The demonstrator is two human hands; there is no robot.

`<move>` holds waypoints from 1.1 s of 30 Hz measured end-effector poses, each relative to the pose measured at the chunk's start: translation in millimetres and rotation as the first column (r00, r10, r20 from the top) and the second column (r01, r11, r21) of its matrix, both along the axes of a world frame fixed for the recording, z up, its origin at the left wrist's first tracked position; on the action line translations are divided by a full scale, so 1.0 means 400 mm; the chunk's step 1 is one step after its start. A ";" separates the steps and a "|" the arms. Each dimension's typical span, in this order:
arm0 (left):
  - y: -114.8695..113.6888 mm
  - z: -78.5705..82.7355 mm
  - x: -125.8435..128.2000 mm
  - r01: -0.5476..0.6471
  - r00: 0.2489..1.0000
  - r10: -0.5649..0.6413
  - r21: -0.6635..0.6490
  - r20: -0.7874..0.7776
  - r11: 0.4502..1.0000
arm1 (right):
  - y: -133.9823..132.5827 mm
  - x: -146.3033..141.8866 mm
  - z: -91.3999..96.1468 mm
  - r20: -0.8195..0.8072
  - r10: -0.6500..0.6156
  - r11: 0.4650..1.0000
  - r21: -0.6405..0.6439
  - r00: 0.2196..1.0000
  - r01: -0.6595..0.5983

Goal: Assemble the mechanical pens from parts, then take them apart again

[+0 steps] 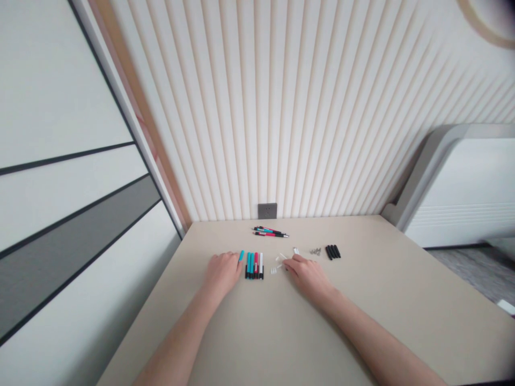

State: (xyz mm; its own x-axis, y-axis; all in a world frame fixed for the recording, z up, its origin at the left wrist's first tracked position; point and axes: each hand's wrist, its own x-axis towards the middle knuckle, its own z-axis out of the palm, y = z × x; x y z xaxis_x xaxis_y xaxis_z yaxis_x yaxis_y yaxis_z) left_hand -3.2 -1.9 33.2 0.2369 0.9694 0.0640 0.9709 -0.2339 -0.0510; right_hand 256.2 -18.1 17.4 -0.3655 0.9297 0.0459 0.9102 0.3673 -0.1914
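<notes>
My left hand is closed on a turquoise pen barrel, which stands up slantwise from the fingers. Just right of it, turquoise, pink and white pen barrels lie side by side with black lower ends. My right hand has its fingertips pinched together low over the table, among small white plastic pieces. A thin white piece shows by these fingertips. Whether it is held I cannot tell, as the fingers cover the spot. Beyond the right hand lie a few white and dark slips.
Several pens lie in a pile at the back of the beige table. Small metal parts and several black grips lie to the right. A ribbed wall with a dark socket rises behind; a white cabinet stands left.
</notes>
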 end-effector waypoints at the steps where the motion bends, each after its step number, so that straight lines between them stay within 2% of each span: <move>1: -0.001 0.001 0.001 0.001 1.000 -0.001 0.001 0.005 1.000 | 0.001 0.000 0.000 0.011 -0.010 1.000 0.000 1.000 0.010; 8: -0.007 0.007 0.009 0.008 1.000 -0.008 -0.005 0.028 1.000 | 0.007 -0.006 0.000 0.032 -0.026 1.000 0.006 0.999 0.026; 17: -0.009 0.002 0.015 0.026 1.000 -0.026 0.016 0.006 1.000 | 0.047 -0.050 0.000 0.151 -0.012 1.000 0.015 0.988 0.010; 26: -0.010 0.004 0.016 0.018 0.998 -0.020 0.045 0.055 0.999 | 0.024 -0.035 0.000 0.137 0.029 1.000 0.001 0.990 -0.029; 30: -0.014 0.005 0.032 0.055 0.993 -0.064 0.089 0.099 0.994 | 0.015 -0.024 0.001 0.104 0.021 1.000 0.000 0.994 -0.021; 33: -0.020 0.002 0.052 0.132 0.979 -0.147 0.112 0.138 0.985 | 0.009 -0.019 -0.001 0.070 0.029 1.000 -0.008 0.997 -0.029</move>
State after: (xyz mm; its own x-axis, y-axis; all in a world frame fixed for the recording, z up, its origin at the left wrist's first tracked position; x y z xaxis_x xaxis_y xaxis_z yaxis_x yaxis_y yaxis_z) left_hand 17.7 -10.0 34.0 0.3504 0.9142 0.2038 0.9279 -0.3685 0.0576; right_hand 248.7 -14.5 17.1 -0.3945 0.9188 0.0126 0.9105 0.3927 -0.1299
